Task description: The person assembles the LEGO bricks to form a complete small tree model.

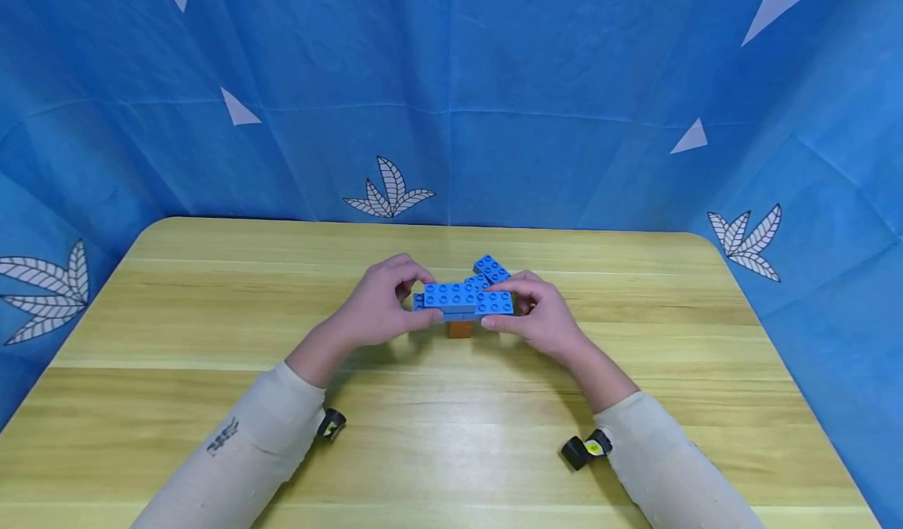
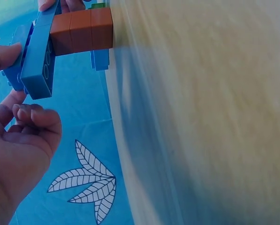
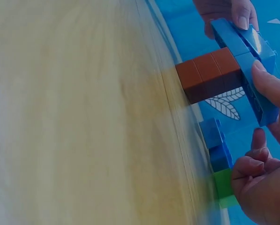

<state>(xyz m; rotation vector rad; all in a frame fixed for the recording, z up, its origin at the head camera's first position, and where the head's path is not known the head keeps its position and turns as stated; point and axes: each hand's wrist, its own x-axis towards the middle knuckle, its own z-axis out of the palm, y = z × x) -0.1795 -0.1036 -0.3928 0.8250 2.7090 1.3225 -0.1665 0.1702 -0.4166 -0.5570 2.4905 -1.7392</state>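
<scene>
A stack of brown toy building bricks [image 3: 208, 75] stands upright on the table and bears a crosswise row of blue bricks [image 1: 495, 302]. On the left part of that row sits an upper blue brick [image 1: 449, 296], slightly tilted, with a narrow gap beneath it in both wrist views. My left hand [image 1: 384, 300] pinches this upper brick between thumb and fingers. At the other end, my right hand [image 1: 539, 315] grips the row's right blue brick, thumb in front and fingers behind. The studs directly under the upper brick are hidden.
Behind the stack lie more blue bricks [image 1: 491, 269] on the wooden table [image 1: 451, 451]. Green bricks [image 3: 225, 187] show beside them in the right wrist view. A blue curtain [image 1: 550, 121] with leaf and triangle prints hangs along the table's far edge.
</scene>
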